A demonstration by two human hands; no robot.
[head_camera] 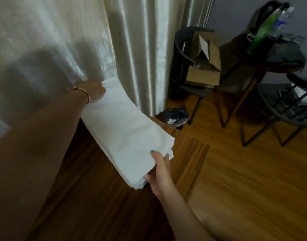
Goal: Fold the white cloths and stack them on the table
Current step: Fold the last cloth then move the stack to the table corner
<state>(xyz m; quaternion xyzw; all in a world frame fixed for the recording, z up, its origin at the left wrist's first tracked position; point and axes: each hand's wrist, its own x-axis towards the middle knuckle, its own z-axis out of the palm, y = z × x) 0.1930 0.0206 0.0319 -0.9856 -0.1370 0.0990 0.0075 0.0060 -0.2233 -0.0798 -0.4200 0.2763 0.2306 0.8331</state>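
Together two hands hold one stack (124,136) of folded white cloths above the desk (189,150): left hand (97,92) grips its far end, right hand (158,168) pinches its near end.

Left hand's fingers (97,90) behind cloths (124,133)

no text, label, brand, number or sign can be read anywhere. the bottles (278,20) at the upper right carry green and blue labels, but these are too blurred to read; the cardboard box (204,65) shows plain faces.
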